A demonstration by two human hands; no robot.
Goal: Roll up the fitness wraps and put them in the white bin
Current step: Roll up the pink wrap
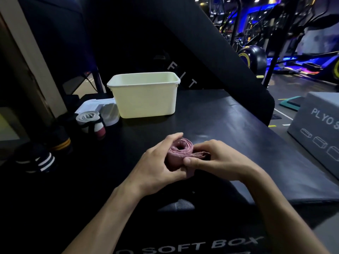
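A pink fitness wrap (180,149), wound into a loose roll, is held above the black box top between both hands. My left hand (161,165) grips the roll from the left, thumb over its far side. My right hand (214,159) pinches the wrap's loose end against the roll from the right. The white bin (145,97) stands behind them, upright; its inside cannot be seen. Left of the bin lies a rolled grey, white and red wrap (91,123). A black wrap with white stripes (39,160) and a black one with yellow stripes (60,142) lie at the far left.
The work surface is a black soft plyo box (211,118). A white flat wrap (102,109) lies beside the bin's left wall. A grey plyo box (319,132) stands to the right. Gym machines and a tyre (255,57) fill the dim background.
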